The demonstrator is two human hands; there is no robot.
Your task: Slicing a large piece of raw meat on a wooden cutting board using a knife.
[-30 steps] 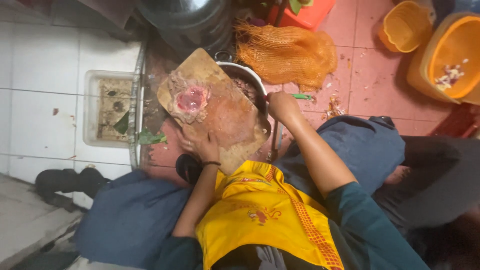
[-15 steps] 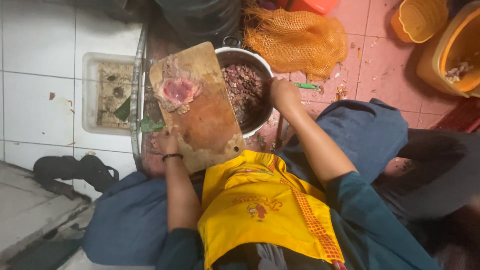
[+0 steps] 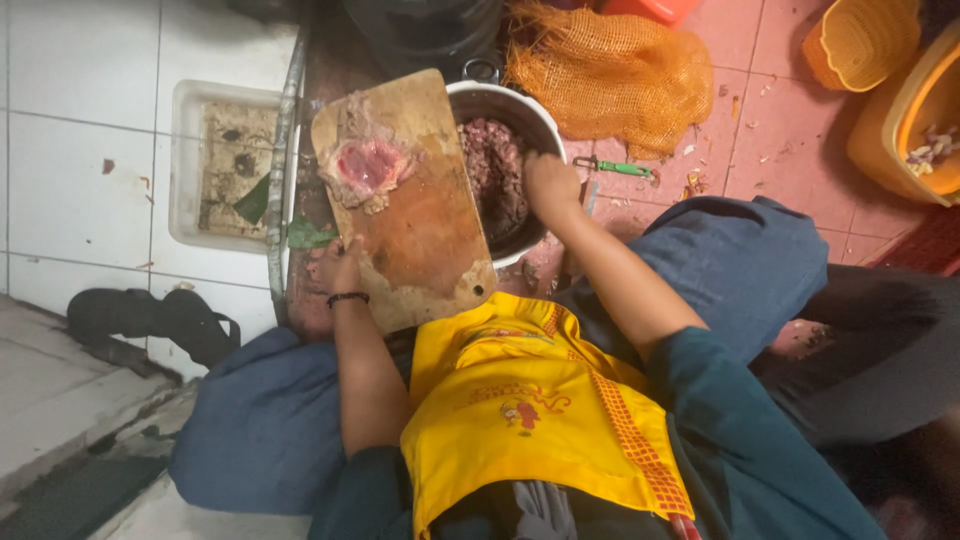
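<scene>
Pink tiled floor (image 3: pixel 780 130) lies under me, an orange mesh sack (image 3: pixel 610 75) at the top. My left hand (image 3: pixel 340 268) grips the wooden cutting board (image 3: pixel 410 210) by its left edge at frame centre, raw meat (image 3: pixel 365 165) on it. My right hand (image 3: pixel 550 185) reaches into the metal pot (image 3: pixel 500 160) of chopped meat just right of the board; whether its fingers clasp anything I cannot tell.

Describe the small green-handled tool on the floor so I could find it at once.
Start at the big metal pot beside the wooden cutting board. Just right of the pot, below the orange mesh sack, the tool lies flat on the pink tiles beside the right hand. Its bright green handle sets it apart from everything orange and pink around it.
</scene>
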